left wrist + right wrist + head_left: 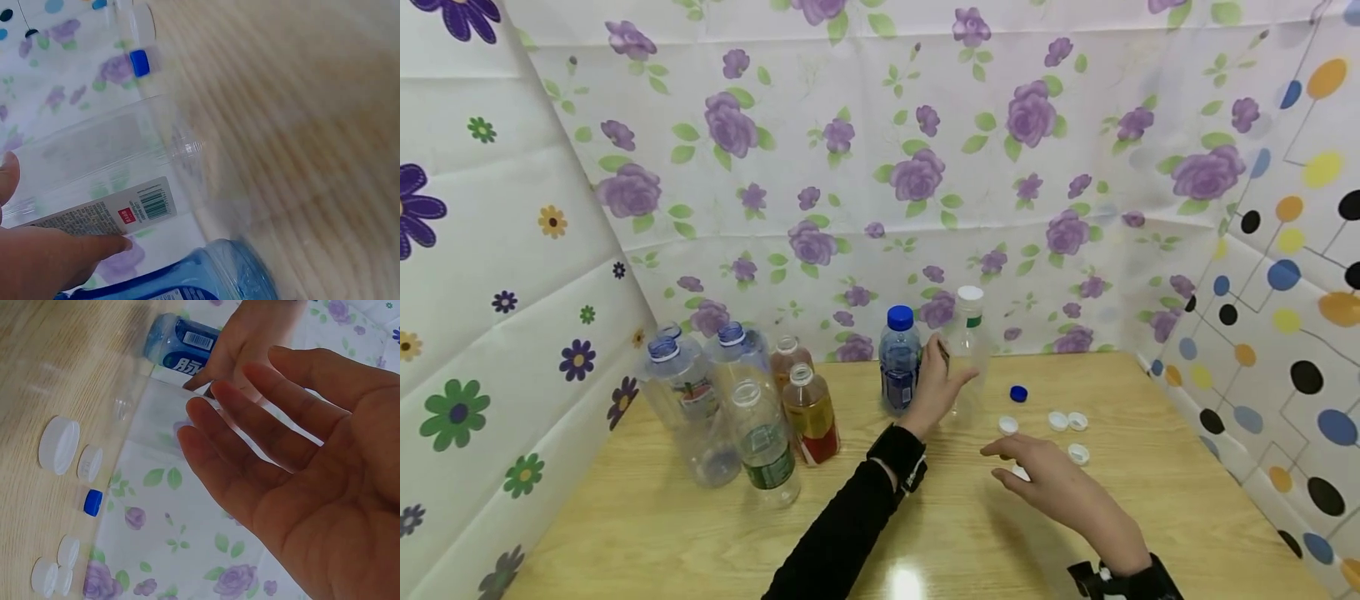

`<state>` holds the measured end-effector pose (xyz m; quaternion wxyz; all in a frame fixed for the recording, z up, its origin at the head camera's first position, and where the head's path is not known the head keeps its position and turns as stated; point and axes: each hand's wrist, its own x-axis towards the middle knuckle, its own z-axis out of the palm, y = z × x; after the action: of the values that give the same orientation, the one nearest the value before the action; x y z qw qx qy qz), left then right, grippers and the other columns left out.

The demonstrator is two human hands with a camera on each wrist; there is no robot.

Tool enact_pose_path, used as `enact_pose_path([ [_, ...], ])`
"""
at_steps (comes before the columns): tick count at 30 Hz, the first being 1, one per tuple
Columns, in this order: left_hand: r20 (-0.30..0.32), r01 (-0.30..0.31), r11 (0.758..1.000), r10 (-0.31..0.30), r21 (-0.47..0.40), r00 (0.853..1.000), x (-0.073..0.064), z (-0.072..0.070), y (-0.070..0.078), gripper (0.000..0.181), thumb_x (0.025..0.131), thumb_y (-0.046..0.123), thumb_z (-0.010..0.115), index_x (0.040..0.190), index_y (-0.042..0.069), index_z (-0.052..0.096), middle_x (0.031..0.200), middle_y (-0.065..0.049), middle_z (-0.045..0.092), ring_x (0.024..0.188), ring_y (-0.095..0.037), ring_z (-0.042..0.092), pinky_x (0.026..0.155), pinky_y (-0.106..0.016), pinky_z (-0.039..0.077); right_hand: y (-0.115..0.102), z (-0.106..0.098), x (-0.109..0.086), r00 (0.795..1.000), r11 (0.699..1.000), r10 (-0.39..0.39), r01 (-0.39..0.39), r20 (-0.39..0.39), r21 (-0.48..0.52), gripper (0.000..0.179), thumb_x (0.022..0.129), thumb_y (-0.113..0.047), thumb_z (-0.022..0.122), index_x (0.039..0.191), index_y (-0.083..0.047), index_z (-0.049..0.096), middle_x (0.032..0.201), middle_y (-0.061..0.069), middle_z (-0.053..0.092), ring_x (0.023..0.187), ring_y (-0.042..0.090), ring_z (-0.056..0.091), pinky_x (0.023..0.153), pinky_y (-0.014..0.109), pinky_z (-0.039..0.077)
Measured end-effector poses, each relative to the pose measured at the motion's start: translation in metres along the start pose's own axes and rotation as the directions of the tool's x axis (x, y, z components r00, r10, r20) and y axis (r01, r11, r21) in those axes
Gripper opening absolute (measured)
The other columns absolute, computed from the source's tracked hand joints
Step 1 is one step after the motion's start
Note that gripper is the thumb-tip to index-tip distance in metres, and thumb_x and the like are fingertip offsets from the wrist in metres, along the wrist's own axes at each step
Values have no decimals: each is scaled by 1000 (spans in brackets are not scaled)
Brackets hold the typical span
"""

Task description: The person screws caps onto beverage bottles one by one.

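My left hand [934, 387] holds the clear plastic bottle [94, 140] at its side, thumb across the front and fingers along the edge with the barcode label [144, 203]. This bottle stands upright and wears a white cap [970, 293] with a green band under it. Just left of the hand is a blue drink bottle [900, 367] with a blue cap. My right hand [1056, 483] hovers over the table among the loose caps, fingers spread and slightly bent. Its palm [350, 506] shows in the right wrist view with nothing in it.
Several uncapped bottles stand in a group at the left, among them a green-labelled bottle [767, 458] and a yellow-and-red-labelled bottle [812, 417]. Right of the held bottle lie a blue cap [1018, 393] and several white caps [1078, 454]. A flowered cloth [880, 167] hangs behind the wooden table [647, 533].
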<state>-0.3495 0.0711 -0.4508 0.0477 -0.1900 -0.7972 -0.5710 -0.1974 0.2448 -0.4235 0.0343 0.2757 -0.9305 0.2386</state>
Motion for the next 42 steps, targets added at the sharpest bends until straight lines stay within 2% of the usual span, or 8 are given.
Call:
enact_pose_path([
  [6,-32,37,999,-36,20,999,13,-10,-7,89,100,24,69,162,4,8,161,-22,25,150,-35,29,119,-49,37,-2,1,2,999,1000,15,-15,36,5,26,97,-14,70,123,-11,70,119,6,71,104,31,69,81,39,62],
  [11,-1,64,998,-64,14,998,18,-19,-6,94,102,23,66,163,6,-4,169,-20,7,156,-33,14,124,-46,30,-4,1,5,999,1000,-1,0,42,14,25,97,-15,70,122,-13,70,120,5,70,104,30,68,82,38,61],
  [17,16,74,997,-74,26,997,19,-26,-2,102,100,23,69,163,10,-10,170,-19,0,156,-34,9,124,-52,29,-6,0,8,999,1000,-18,17,49,23,25,98,-16,70,123,-14,69,121,5,70,105,30,68,81,37,61],
  [21,14,55,998,-56,31,998,20,-28,8,106,99,23,70,162,12,-14,169,-18,-8,156,-32,3,126,-51,23,-7,0,9,998,1000,-8,6,62,25,25,98,-16,70,123,-13,69,120,5,70,105,31,68,81,37,61],
  [25,23,49,998,-50,38,998,12,-30,28,106,101,24,68,161,9,-18,168,-16,-17,156,-30,-6,129,-49,14,-7,0,10,997,1000,-17,16,74,16,25,97,-15,70,122,-12,69,121,7,69,104,30,67,81,36,61],
  [30,90,25,993,-35,112,995,-13,-30,55,95,105,21,60,160,8,-17,168,-16,-20,156,-28,-8,129,-43,17,-6,0,10,996,1000,-23,22,91,14,25,97,-15,70,122,-12,70,120,6,70,103,29,67,80,35,60],
  [35,226,-14,986,-25,167,974,-57,-34,69,85,108,20,53,162,9,-11,169,-16,-15,157,-27,-5,127,-42,23,-3,2,5,995,1000,-18,15,100,25,25,97,-16,71,122,-11,70,119,5,71,102,28,67,80,36,61],
  [42,357,-108,981,46,158,933,-128,-70,97,76,108,23,54,164,19,4,170,-10,6,156,-25,17,123,-40,34,-3,4,3,992,999,-15,10,124,42,27,98,-17,70,123,-9,69,120,6,70,103,31,67,79,36,61],
])
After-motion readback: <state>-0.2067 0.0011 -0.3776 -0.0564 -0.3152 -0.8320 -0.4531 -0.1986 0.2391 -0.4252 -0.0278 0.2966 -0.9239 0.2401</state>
